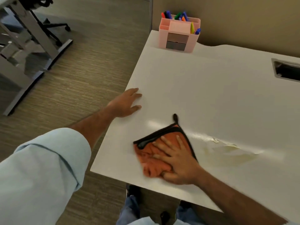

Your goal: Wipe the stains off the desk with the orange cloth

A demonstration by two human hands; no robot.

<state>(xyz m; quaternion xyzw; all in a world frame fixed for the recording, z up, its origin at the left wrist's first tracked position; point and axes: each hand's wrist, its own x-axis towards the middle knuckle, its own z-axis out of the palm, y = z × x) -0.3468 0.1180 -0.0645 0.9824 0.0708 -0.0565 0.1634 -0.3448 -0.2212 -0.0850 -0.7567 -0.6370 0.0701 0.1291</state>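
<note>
- Right hand (177,161), fingers (167,143) spread flat, presses black-edged orange cloth (151,161) onto white counter (203,88).
- Left hand (125,103) flat, released.
- Yellowish stain (230,148) beside cloth.

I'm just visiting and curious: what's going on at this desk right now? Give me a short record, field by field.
activity: a person wiping a white desk
right hand: pressed flat on the orange cloth, fingers spread
left hand: open, resting on the desk near its left edge
stain: yellowish wet smear just right of the cloth, not covered by it
also on desk: pink organizer with coloured markers, far corner
desk cutout: far right
</note>
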